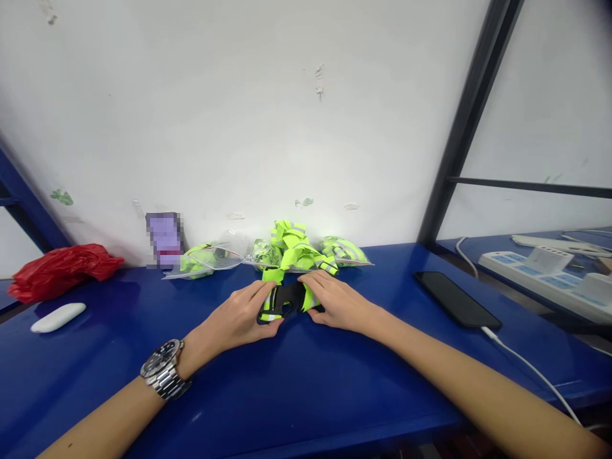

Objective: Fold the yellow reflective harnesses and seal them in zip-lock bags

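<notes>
Head view shows me my left hand (251,311) gripping one side of a yellow strap (271,316) and my right hand (335,301) gripping the other side, with a black buckle (289,296) between them. I have the strap at the middle of the blue table (291,395), just in front of loose yellow straps (294,245) and clear bags (232,247) by the white wall (229,127). A black phone (456,298) lies to the right, a red bag (64,271) far left.

We have a blue tabletop (296,389) beneath our grip. Just beyond the grip lie neon-yellow strapping (293,244) and clear bags (347,251); to its left, a white oval object (58,317) and red plastic bag (67,272); to its right, a black phone (456,298).
</notes>
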`<move>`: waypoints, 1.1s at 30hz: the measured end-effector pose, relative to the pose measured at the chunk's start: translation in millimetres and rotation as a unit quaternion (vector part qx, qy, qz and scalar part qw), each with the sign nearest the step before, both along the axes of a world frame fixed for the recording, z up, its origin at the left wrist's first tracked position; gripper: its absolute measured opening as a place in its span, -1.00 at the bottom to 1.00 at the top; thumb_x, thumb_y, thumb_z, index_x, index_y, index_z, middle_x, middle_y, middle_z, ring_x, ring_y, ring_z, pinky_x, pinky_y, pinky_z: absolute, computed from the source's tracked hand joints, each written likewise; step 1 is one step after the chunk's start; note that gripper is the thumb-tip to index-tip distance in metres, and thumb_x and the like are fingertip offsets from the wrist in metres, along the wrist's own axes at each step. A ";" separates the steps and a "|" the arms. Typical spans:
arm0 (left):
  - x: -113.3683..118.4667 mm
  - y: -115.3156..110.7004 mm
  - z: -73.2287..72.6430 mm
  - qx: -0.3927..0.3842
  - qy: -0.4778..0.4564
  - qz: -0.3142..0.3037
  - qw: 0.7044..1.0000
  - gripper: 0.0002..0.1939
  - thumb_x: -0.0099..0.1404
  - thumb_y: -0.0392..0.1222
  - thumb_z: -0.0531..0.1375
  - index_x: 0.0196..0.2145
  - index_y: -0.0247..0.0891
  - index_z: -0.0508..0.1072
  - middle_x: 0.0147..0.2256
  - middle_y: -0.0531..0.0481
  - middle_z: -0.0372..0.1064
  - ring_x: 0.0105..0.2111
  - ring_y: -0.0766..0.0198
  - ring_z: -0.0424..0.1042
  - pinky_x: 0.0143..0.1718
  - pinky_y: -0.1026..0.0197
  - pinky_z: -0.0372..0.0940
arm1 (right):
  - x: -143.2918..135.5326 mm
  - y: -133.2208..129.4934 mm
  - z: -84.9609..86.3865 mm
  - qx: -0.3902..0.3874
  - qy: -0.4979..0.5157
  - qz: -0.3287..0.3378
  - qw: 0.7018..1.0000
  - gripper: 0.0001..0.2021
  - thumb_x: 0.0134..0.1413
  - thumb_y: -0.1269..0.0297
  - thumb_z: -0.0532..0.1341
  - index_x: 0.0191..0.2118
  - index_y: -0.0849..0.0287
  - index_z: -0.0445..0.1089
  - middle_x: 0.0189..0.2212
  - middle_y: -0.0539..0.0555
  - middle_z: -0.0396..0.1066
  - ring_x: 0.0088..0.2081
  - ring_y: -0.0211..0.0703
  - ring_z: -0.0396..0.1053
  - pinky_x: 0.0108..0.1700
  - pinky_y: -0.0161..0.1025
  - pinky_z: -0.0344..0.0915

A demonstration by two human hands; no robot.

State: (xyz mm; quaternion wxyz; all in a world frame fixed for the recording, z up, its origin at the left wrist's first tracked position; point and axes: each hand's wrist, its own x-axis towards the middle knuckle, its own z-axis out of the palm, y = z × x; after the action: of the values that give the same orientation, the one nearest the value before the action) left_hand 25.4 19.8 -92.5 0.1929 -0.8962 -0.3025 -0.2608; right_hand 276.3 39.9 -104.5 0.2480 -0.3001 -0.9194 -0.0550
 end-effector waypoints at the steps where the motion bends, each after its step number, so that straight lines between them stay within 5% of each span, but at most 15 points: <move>1: -0.4 0.0 -0.4 0.009 -0.005 -0.006 1.000 -0.48 0.23 -0.10 0.16 0.10 -0.27 0.14 -0.14 -0.19 0.39 -0.20 0.08 0.49 -0.22 0.11 0.43 | -0.4 0.3 0.4 0.005 0.003 0.002 1.000 -0.44 0.01 0.37 0.23 0.15 0.27 0.11 0.00 0.30 0.29 0.06 0.11 0.23 0.07 0.04 0.26; 5: -2.0 2.5 -2.0 0.013 -0.007 -0.019 1.000 -0.46 0.24 -0.10 0.16 0.12 -0.25 0.12 -0.13 -0.18 0.39 -0.18 0.09 0.49 -0.19 0.14 0.43 | -0.1 1.5 4.2 0.022 -0.003 0.013 1.000 -0.47 0.04 0.24 0.29 0.10 0.27 0.16 -0.05 0.32 0.31 -0.03 0.14 0.27 -0.01 0.08 0.28; 33: -7.0 7.9 -2.4 0.041 -0.010 -0.015 0.999 -0.48 0.20 -0.07 0.19 0.05 -0.34 0.18 -0.27 -0.16 0.42 -0.36 0.15 0.49 -0.38 0.17 0.42 | 18.1 4.3 10.1 0.054 0.038 -0.029 0.997 -0.46 -0.10 0.38 0.29 0.07 0.31 0.22 -0.11 0.29 0.35 -0.04 0.13 0.28 -0.04 0.03 0.33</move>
State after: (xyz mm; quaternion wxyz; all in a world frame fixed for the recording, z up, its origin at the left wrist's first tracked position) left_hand 18.3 27.7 -95.0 0.2221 -0.8893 -0.2804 -0.2849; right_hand 294.4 44.1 -94.4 0.2973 -0.3149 -0.8958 -0.1001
